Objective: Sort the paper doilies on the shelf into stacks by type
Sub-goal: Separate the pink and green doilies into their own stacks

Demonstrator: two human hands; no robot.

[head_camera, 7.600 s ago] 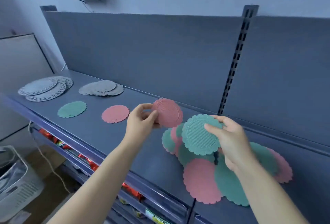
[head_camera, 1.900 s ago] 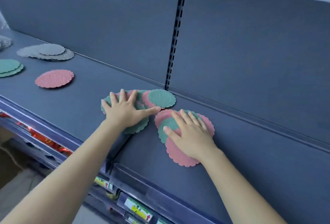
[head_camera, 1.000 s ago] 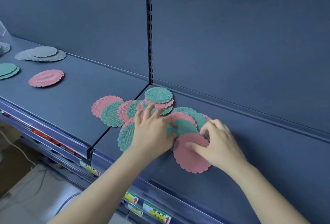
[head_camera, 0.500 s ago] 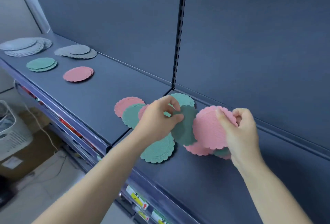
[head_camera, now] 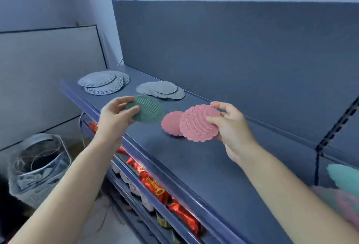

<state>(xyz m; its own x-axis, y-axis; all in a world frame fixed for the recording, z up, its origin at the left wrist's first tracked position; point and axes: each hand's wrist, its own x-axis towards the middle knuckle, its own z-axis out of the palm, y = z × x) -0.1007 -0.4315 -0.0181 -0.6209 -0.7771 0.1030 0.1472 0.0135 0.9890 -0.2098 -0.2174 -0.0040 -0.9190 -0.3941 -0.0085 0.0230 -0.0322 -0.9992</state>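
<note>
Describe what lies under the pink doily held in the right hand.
Another pink doily lies on the shelf, partly showing left of the held doily. Its right part is covered, so how many are stacked cannot be told.

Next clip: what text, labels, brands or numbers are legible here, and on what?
No text is legible.
The red packets under the shelf: gold print, too blurred to read.
The green doily in the left hand and the pink doily in the right hand: embossed pattern only, no words.
</note>
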